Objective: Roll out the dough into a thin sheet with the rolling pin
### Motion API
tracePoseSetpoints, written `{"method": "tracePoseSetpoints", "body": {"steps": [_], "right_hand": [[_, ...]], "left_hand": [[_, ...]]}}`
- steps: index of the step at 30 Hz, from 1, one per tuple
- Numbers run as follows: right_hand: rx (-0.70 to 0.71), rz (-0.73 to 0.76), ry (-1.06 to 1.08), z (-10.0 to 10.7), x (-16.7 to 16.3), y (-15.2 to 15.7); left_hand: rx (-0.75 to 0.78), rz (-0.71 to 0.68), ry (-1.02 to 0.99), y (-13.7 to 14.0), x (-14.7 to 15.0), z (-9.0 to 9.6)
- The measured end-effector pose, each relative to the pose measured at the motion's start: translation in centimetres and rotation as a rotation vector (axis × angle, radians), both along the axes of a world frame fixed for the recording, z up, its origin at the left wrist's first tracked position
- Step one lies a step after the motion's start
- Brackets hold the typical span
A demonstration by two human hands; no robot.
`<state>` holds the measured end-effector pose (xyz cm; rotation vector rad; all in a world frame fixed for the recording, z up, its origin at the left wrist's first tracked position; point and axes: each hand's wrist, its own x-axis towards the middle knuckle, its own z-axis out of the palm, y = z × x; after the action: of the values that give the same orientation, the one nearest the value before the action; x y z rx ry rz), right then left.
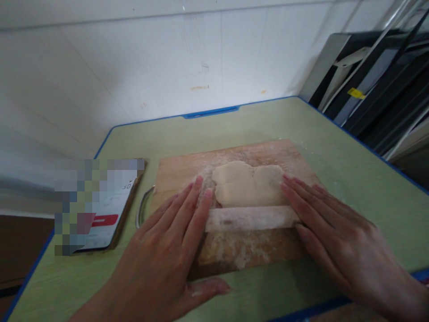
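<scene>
A pale wooden rolling pin (251, 218) lies crosswise on a floured wooden board (186, 170), against the near edge of a flattened sheet of dough (250, 185). My left hand (167, 241) rests flat over the pin's left end, fingers stretched forward and thumb spread out toward me. Over the right end lies my right hand (331, 237), its fingers also straight and its fingertips at the dough's right edge. Both palms cover the ends of the pin, so these are hidden. The dough has an uneven, lobed far edge.
Left of the board, a phone or tablet (114, 210) with a lit, partly blurred screen lies on the green table (268, 118) with blue edging. A metal handle (142, 208) sticks out at the board's left side. Behind is a white wall (161, 67); dark panels (385, 85) lean at right.
</scene>
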<state>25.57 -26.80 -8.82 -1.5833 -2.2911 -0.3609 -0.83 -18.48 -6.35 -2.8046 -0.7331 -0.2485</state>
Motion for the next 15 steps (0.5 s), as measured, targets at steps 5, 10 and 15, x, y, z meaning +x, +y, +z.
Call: {"method": "tracePoseSetpoints", "body": {"steps": [5,10,15], "right_hand": [[0.044,0.014,-0.025,0.1,0.0,-0.6],[0.075,0.030,-0.057,-0.2,0.3,-1.0],[0.175,0.080,-0.107,-0.3,0.5,-1.3]], "left_hand": [[0.040,-0.046,0.025,-1.1,-0.4,0.2],[0.073,-0.051,-0.006,-0.9,-0.9,-0.4],[0.038,-0.032,0.014,-0.3,-0.2,-0.8]]}}
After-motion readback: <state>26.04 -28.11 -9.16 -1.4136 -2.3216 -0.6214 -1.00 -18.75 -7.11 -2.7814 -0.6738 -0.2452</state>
